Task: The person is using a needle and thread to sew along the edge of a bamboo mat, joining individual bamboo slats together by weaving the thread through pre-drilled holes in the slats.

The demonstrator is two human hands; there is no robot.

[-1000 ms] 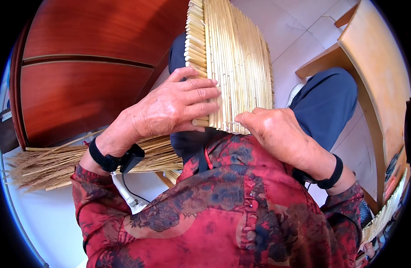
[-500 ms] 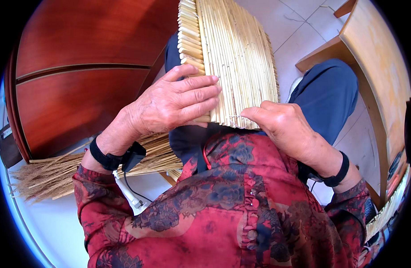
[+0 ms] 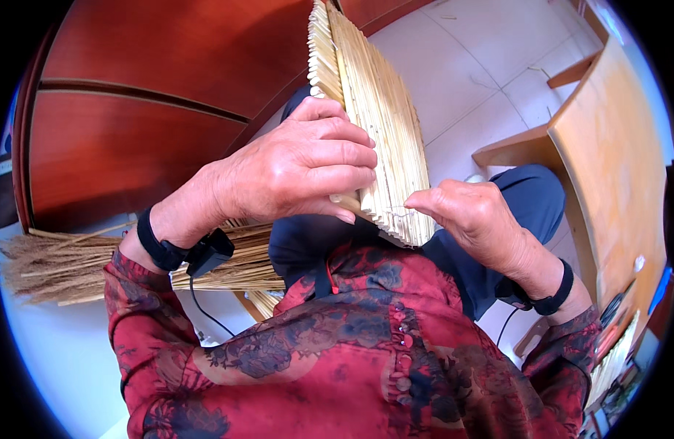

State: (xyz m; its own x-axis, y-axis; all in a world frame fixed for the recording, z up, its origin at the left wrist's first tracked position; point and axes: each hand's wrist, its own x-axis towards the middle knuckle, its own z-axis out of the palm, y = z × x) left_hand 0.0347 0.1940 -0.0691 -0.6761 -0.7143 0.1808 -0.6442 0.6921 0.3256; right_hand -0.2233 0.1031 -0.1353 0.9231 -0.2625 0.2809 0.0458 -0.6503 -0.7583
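Observation:
A pale panel of straw-coloured stalks [image 3: 381, 110], bound side by side, stands tilted over my lap. Thicker stalk ends line its left edge. My left hand [image 3: 308, 164] grips that edge, fingers bent over it. At the lower right of the panel my right hand [image 3: 469, 219] is closed on the bottom part, thumb tip by a thin pale binding [image 3: 399, 216]; its fingertips are mostly hidden. Both wrists wear black straps.
Long bristly stalks [image 3: 59, 267] lie at my left below a red wooden cabinet [image 3: 132, 146]. A light wooden bench or low table [image 3: 608, 168] stands at my right, with small tools [image 3: 611, 311] near its lower end. Beyond is a tiled floor [image 3: 461, 66].
The panel has turned more edge-on and its lower end sits lower on the right. My left fingers are more bent over its edge; my right hand has shifted slightly right and down.

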